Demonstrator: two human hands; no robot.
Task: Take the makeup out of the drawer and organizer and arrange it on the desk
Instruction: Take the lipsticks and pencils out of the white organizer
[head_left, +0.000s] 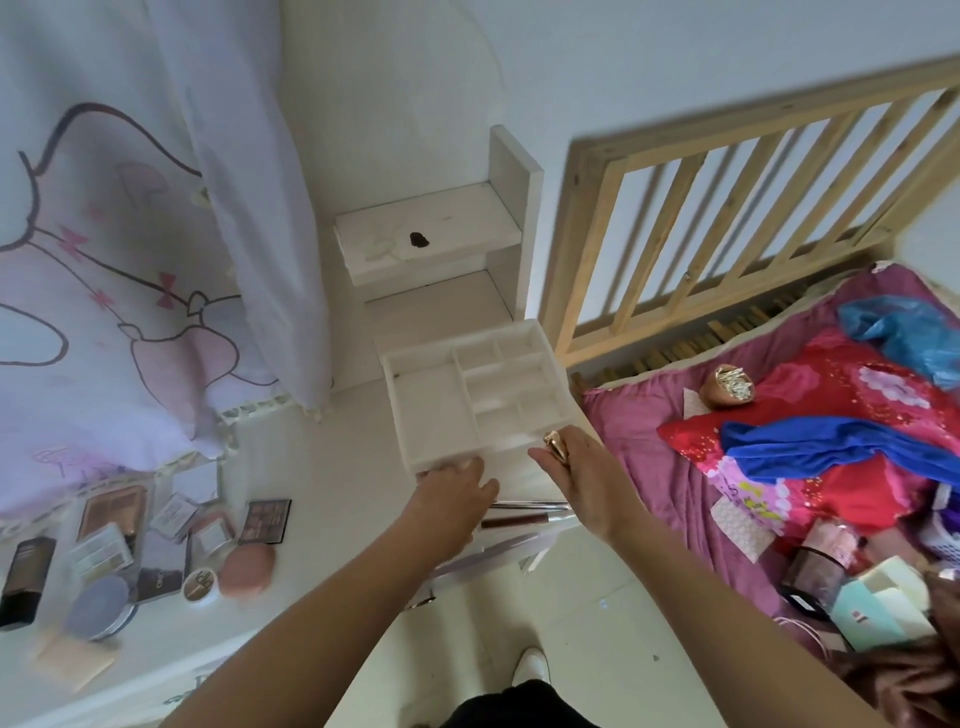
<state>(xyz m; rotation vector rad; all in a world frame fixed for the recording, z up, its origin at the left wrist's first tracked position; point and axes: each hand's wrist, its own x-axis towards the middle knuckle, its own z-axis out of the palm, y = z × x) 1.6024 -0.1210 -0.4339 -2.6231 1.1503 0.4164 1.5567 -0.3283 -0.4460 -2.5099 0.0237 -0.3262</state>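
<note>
I look down on a white table (343, 441), with a dark rectangular eyeshadow palette (265, 521) among makeup at lower left. At centre, my left hand (457, 486) grips the front of the white compartmented plastic organizer (431, 405). My right hand (579, 480) pinches a small gold object (555, 446).

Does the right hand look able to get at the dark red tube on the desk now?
Likely yes: the dark red tube lies uncovered near the right hand, though that hand already grips a gold item.

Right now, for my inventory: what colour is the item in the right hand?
Shiny gold item, held by right hand; head view.
</note>
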